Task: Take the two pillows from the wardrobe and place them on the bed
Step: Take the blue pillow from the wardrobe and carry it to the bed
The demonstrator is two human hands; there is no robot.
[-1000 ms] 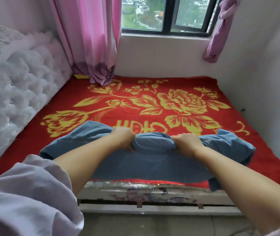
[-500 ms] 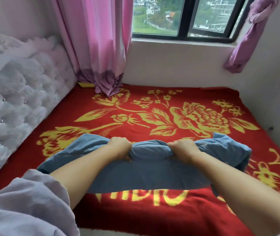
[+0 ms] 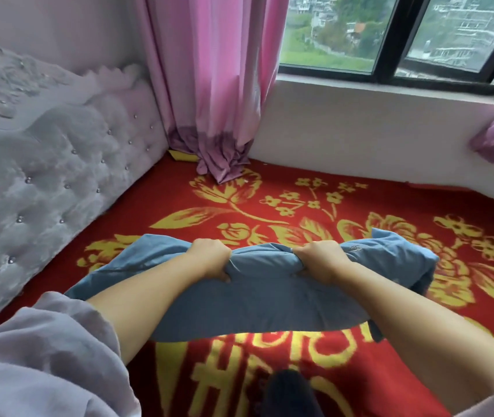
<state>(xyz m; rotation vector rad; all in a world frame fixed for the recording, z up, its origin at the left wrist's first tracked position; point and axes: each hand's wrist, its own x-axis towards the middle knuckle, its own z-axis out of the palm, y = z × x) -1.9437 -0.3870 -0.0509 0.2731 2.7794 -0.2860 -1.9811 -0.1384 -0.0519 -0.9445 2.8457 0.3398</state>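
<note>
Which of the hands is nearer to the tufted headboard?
Left. The left hand grips the blue pillow on the side toward the headboard; the right hand grips farther away.

To my left runs a tufted grey headboard [image 3: 59, 164], ahead a pink curtain [image 3: 209, 85] hangs beside a dark-framed window [image 3: 390, 40] showing daylight, buildings and greenery, above a pale wall [image 3: 360, 130].

Pillow [image 3: 257, 296] between both hands is showing matt blue woven cloth, creasing where gripped. Bed [image 3: 360, 203] beyond the hands is showing a fuzzy red-and-yellow blanket surface, matt. Headboard [image 3: 44, 182] left of the left hand is presenting plush tufted fabric with shiny studs. Curtain [image 3: 209, 85] beyond is hanging as thin pink cloth, slightly sheeny.
</note>
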